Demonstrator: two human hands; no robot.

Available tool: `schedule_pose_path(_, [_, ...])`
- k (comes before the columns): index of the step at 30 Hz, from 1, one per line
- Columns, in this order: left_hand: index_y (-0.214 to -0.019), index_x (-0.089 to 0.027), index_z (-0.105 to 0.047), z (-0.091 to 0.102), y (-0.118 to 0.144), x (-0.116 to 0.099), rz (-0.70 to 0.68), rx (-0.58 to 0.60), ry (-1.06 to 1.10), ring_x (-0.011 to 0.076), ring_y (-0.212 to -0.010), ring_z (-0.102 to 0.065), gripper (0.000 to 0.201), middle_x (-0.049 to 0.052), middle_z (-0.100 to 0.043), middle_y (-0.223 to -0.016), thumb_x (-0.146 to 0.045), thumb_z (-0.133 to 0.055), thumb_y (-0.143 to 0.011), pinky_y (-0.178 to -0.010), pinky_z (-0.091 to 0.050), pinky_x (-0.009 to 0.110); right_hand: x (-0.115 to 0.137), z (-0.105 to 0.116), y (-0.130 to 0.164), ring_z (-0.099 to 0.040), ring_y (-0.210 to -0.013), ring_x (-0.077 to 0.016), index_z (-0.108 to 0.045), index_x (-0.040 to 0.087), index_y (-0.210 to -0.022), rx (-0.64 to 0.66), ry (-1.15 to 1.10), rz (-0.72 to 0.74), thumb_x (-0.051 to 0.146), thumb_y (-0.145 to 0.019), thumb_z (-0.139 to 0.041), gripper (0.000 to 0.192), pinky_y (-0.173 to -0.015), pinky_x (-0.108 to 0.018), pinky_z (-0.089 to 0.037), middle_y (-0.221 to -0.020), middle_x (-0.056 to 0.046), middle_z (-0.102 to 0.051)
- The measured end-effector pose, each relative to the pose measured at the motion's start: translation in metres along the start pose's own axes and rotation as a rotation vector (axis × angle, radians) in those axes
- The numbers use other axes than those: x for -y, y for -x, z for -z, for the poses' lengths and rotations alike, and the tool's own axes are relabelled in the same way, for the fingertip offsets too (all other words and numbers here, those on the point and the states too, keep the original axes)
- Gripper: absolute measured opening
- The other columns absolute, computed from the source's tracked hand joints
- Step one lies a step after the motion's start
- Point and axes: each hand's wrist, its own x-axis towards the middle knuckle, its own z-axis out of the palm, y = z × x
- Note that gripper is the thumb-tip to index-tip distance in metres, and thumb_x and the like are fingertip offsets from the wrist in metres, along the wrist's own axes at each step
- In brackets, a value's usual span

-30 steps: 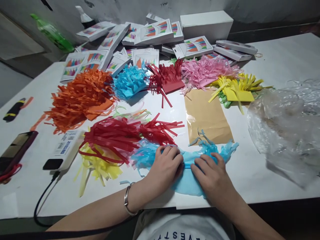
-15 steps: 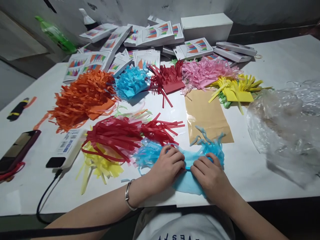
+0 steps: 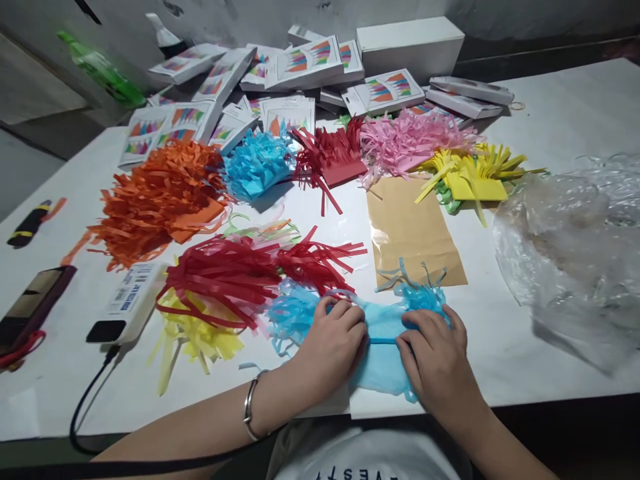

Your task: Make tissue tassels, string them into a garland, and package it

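A light-blue sheet of tissue paper (image 3: 383, 373) with fringed ends lies flat at the table's front edge. A narrow, darker blue rolled fold runs across its middle between my hands. My left hand (image 3: 336, 337) has its fingers curled down on the left part of this fold, its fingertips partly hidden. My right hand (image 3: 437, 353) grips the fold's right part with thumb and bent fingers. Blue fringe spreads out beyond both hands. Red tissue tassels (image 3: 225, 273) lie just left of the blue paper, over pale yellow fringe (image 3: 197, 333).
Orange (image 3: 160, 200), blue (image 3: 257, 163), red (image 3: 343, 170), pink (image 3: 413, 143) and yellow (image 3: 477, 183) fringe bundles line the back, before printed boxes (image 3: 305, 63). A brown sheet (image 3: 413, 230) lies ahead. Clear plastic (image 3: 565, 253) is at right, a cabled white device (image 3: 133, 300) at left.
My right hand has slid right along the fold and turned slightly, so more of the rolled strip shows between my hands. My left hand stays nearly in place. The view shifted slightly.
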Motion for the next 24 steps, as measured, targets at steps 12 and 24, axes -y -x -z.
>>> schedule_pose_path(12, [-0.074, -0.018, -0.063, -0.007, -0.012, 0.001, -0.317, -0.062, -0.164, 0.0195, -0.082, -0.051, 0.023, 0.001, -0.061, -0.082, -0.016, -0.056, -0.096, -0.102, -0.031, 0.047, 0.001, -0.004, 0.0, -0.06, -0.097, -0.023, -0.066, 0.016, -0.091, 0.05, 0.038, 0.217, 0.008, -0.096, -0.045, 0.023, -0.116, -0.053, -0.023, -0.09, -0.006, -0.07])
schedule_pose_path(24, [-0.13, -0.013, -0.059, -0.003, -0.002, -0.008, -0.422, 0.065, -0.102, 0.0284, -0.125, -0.053, 0.038, 0.014, -0.059, -0.137, -0.031, -0.06, -0.097, -0.102, -0.045, 0.038, -0.006, 0.003, -0.019, -0.064, -0.094, -0.0204, -0.065, 0.021, -0.097, -0.235, -0.063, -0.001, 0.016, -0.099, -0.051, 0.015, -0.107, -0.047, -0.031, -0.093, -0.004, -0.072])
